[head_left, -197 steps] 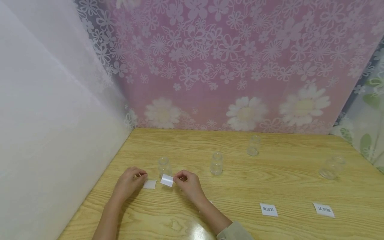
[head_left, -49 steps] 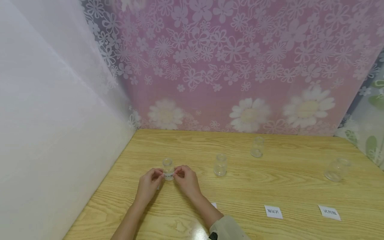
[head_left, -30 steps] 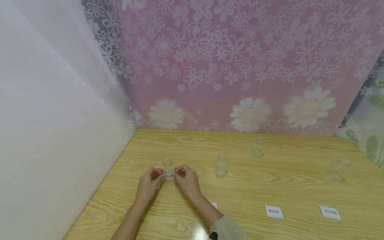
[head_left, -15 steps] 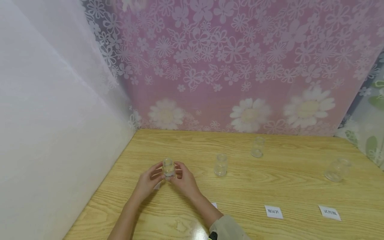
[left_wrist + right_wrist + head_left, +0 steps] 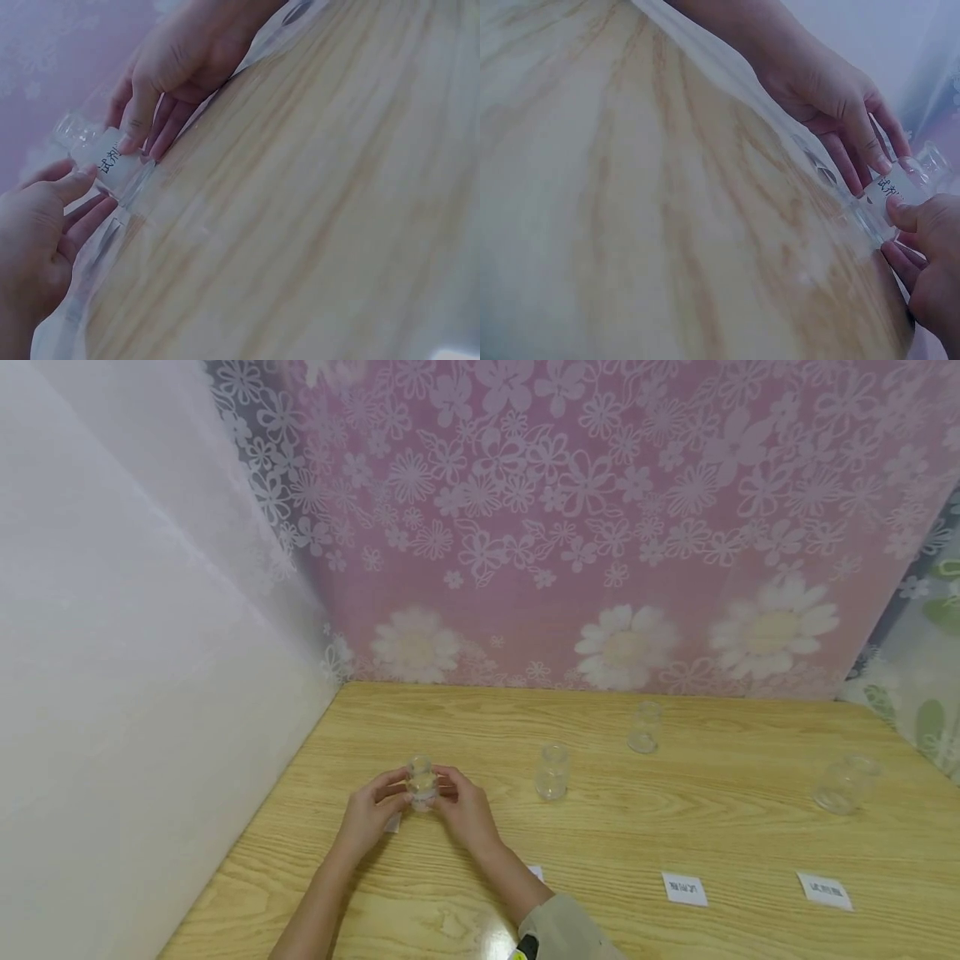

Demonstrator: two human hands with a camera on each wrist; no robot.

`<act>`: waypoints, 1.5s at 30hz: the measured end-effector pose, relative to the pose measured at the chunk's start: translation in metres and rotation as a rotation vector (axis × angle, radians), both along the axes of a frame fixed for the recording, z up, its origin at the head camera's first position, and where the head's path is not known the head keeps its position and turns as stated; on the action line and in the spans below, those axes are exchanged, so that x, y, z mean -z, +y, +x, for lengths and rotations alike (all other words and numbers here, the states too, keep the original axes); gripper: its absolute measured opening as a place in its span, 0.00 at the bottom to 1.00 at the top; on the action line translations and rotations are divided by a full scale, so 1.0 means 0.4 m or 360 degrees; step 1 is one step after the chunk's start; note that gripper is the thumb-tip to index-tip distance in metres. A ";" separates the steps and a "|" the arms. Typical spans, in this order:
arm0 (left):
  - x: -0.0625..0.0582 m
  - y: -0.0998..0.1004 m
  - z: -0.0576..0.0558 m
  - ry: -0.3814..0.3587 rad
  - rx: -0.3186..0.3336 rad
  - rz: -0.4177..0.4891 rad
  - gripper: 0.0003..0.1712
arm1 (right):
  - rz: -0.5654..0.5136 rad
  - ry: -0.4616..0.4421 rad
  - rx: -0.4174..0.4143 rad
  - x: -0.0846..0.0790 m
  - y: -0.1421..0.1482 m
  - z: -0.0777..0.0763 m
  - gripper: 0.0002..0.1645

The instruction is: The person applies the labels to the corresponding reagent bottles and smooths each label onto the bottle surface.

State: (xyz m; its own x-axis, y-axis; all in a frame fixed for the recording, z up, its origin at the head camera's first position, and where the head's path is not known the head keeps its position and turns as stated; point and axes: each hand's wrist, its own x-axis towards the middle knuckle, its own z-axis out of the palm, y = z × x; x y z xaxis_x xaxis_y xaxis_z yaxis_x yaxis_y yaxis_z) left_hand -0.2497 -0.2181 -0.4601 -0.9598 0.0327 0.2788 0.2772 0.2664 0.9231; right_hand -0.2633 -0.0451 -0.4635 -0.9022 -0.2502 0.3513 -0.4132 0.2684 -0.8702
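Observation:
A small clear glass bottle (image 5: 422,774) stands upright at the table's left part, between both hands. My left hand (image 5: 367,817) grips it from the left, fingers curving behind and thumb in front. From the right, my right hand (image 5: 467,814) holds it the same way. A white label (image 5: 111,159) with black printed characters wraps the bottle's front, and both thumbs press on its ends, as the right wrist view also shows. Beside the left hand lies a small pale paper piece (image 5: 392,823), partly hidden by that hand.
Three more clear glass bottles stand on the wooden table: one right of the hands (image 5: 552,772), one farther back (image 5: 644,727), and a wider one at far right (image 5: 844,785). Printed labels (image 5: 684,889) (image 5: 824,891) lie near the front; another (image 5: 536,872) is partly behind the right forearm.
The right hand earlier held the label up in the air; it then came onto the bottle, fingertips pinching its ends. Both hands have since spread round the bottle, thumbs on the label.

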 end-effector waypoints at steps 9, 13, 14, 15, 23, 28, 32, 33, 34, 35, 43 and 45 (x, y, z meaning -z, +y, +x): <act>0.011 -0.006 -0.004 -0.0028 0.0002 0.0071 0.21 | -0.0026 0.0038 0.0016 -0.001 0.003 -0.002 0.23; 0.010 -0.007 0.000 -0.0056 0.0011 0.0097 0.20 | -0.0007 -0.0041 -0.0041 -0.006 0.005 0.003 0.24; 0.007 -0.007 0.002 -0.0067 0.0017 0.0105 0.21 | -0.0020 -0.0069 -0.0069 -0.007 0.005 0.005 0.25; 0.005 -0.007 0.004 -0.0069 0.0024 0.0106 0.22 | -0.0038 -0.0101 -0.0095 -0.009 0.006 0.007 0.26; 0.005 -0.009 0.010 0.0092 0.0097 0.0059 0.22 | -0.0099 -0.0122 -0.0112 -0.012 0.010 0.012 0.24; 0.000 -0.006 0.008 -0.0028 0.0100 0.0119 0.23 | -0.0151 -0.0130 -0.0090 -0.011 0.016 0.007 0.20; -0.023 0.001 0.018 -0.0137 0.0104 0.0149 0.24 | -0.0139 -0.0175 -0.0078 -0.014 0.019 0.007 0.19; -0.023 0.001 0.018 -0.0149 0.0099 0.0157 0.24 | -0.0123 -0.0168 -0.0070 -0.014 0.019 0.006 0.19; -0.023 0.002 0.018 -0.0141 0.0099 0.0162 0.24 | -0.0098 -0.0154 -0.0062 -0.013 0.018 0.005 0.19; -0.023 0.004 0.017 -0.0123 0.0089 0.0146 0.24 | -0.0074 -0.0142 -0.0058 -0.012 0.017 0.004 0.19; 0.003 0.005 0.004 0.0033 0.0012 -0.0005 0.28 | -0.0092 -0.0138 -0.0107 0.007 0.002 -0.008 0.31; 0.005 0.004 0.004 0.0039 0.0002 -0.0021 0.28 | -0.0068 -0.0133 -0.0094 0.009 -0.001 -0.009 0.32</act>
State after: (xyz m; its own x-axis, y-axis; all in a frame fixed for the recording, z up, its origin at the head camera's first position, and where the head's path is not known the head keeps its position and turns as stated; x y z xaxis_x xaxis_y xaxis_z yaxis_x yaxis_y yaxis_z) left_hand -0.2482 -0.2164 -0.4622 -0.9527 0.0377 0.3017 0.3000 0.2781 0.9125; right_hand -0.2667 -0.0457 -0.4670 -0.9130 -0.2903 0.2868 -0.3527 0.2079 -0.9124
